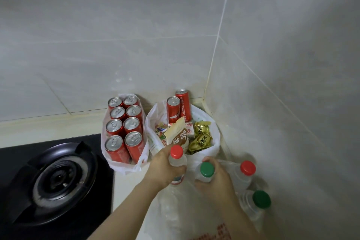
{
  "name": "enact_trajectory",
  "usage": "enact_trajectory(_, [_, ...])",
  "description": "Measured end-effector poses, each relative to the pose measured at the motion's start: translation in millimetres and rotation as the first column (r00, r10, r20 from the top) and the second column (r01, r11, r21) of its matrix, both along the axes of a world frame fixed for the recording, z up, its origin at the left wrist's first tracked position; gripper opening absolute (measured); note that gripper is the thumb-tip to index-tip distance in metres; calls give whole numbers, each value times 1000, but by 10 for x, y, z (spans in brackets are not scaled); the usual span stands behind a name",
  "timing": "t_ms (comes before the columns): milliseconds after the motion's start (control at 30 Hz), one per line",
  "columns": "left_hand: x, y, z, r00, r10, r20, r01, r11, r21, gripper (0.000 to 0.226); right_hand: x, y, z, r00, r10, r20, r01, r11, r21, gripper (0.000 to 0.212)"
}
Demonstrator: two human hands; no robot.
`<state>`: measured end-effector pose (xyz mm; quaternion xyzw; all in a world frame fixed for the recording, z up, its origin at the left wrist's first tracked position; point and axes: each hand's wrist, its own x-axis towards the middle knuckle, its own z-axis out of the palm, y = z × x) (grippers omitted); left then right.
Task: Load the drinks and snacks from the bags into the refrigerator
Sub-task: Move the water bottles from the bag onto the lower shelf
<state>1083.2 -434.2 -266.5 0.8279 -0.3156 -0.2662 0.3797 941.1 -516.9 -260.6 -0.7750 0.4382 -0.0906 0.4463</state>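
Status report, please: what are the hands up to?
Left grip holds red-cap bottle. Right grip holds green-cap bottle. Two more bottles at right. Fridge not in view.

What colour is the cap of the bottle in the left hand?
Red cap, head view.

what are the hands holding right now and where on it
The left hand grips a red-capped bottle around its shoulder, just below the cap. The right hand grips a green-capped bottle the same way, below its cap.
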Motion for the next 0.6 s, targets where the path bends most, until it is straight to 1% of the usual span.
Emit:
enact_trajectory(67, [8,-22,-9,1000,-21,18,21,999,31,43,46,34,-6,999,-23,39,22,999,29,41])
enact_trajectory(167, [22,-53,-12,999,-29,34,27,998,49,42,64,35,-60,997,-50,53,47,997,63,55])
enact_trajectory(267, [45,-63,-20,998,-47,32,45,996,72,45,71,-51,-72,999,14,-52,-12,999,47,43])
enact_trajectory(333, [56,-59,-35,998,-60,29,58,996,62,43,84,-112,-68,990,62,-123,-49,993,110,32])
enact_trajectory(367, [56,-58,-36,997,-65,31,63,996,57,42,74,-127,-66,989,59,-135,-46,995,92,29])
enact_trajectory(433, [48,-51,-38,996,-72,44,70,997,45,41,-1,-122,-61,999,16,-51,-17,999,-31,36])
enact_trajectory(500, [35,-24,-38,996,-73,53,71,997,29,41,-93,-99,-42,1000,9,-5,-9,998,-57,42])
enact_trajectory(600, [-1,73,-49,998,-43,44,44,999,-11,41,-120,-76,-55,1000,8,-15,-9,998,-64,41])
